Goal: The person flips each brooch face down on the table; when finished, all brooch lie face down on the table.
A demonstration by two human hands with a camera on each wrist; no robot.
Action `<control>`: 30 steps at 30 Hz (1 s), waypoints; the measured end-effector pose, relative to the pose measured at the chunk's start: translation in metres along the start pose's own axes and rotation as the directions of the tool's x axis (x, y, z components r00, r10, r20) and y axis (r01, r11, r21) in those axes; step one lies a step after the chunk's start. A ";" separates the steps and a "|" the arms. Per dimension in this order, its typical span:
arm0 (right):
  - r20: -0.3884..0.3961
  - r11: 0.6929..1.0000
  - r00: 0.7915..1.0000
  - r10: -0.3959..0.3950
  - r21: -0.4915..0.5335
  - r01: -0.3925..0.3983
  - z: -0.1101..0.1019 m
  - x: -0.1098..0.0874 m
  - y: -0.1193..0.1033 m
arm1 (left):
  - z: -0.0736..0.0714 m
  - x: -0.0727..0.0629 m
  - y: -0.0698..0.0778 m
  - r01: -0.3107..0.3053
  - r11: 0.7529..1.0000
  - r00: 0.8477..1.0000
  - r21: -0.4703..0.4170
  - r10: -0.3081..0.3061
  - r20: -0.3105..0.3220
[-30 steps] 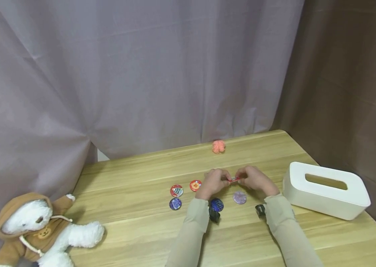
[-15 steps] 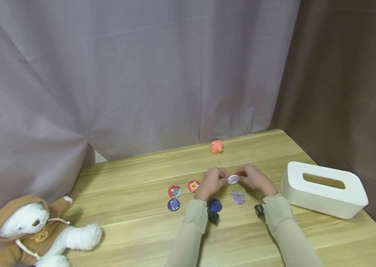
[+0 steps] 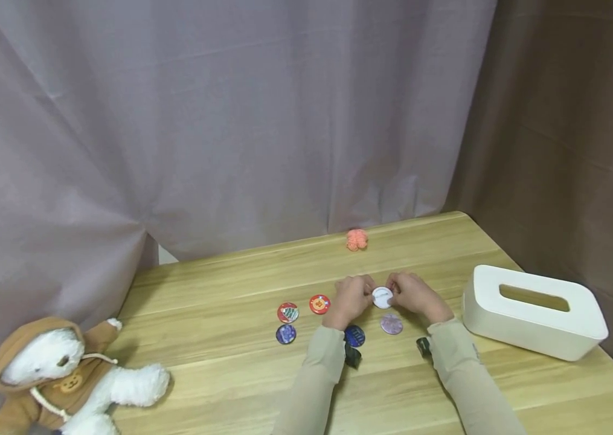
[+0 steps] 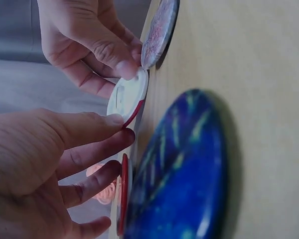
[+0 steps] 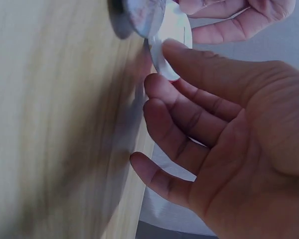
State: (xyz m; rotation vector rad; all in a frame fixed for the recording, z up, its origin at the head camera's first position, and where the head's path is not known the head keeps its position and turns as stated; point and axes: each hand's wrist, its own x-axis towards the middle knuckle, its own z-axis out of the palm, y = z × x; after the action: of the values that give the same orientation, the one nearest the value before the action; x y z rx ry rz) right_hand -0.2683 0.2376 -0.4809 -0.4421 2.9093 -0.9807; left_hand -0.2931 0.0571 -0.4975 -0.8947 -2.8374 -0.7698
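Badge with a white back and red rim sits between your two hands, its back facing you and a pin-like bar across it. Your left hand pinches its left edge narrowly between thumb and forefinger; your right hand grips the opposite edge, thumb on the white back. You can't tell from these views whether it touches the table.

Nearest you lie a lilac badge and a dark blue badge, whose pale streaks are too blurred to read as lettering. Left of your left hand, a red badge carries a gold emblem, its details too small to make out. Further left, a tree badge shows a green-and-white tree on red, just beyond a purple-blue badge.

Your table has pale, streaked wood grain. Near its far edge is a coral flower-shaped piece; to your right stands a white slotted box. At far left, a plush toy wears a brown hoodie bearing a bear-face patch. Grey curtain hangs behind, brown curtain to the right.
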 end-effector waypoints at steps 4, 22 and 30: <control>0.024 1.000 1.000 0.011 -0.011 -0.010 0.001 -0.001 -0.002 | 0.000 -0.001 0.001 -0.009 1.000 1.000 0.028 0.009 0.006; 0.074 0.997 0.997 -0.002 -0.073 0.007 0.001 -0.004 -0.004 | 0.003 -0.003 0.002 0.015 0.999 0.999 -0.048 -0.013 0.045; 0.052 0.993 0.997 0.058 -0.102 -0.052 -0.007 -0.001 -0.007 | -0.004 0.000 -0.003 0.008 0.994 1.000 -0.113 -0.005 0.027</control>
State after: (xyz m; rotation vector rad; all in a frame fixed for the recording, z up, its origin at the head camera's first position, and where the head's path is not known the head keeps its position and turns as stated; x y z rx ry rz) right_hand -0.2662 0.2366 -0.4714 -0.3846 2.9139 -0.8054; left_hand -0.2945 0.0534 -0.4955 -0.9166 -2.8452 -0.9352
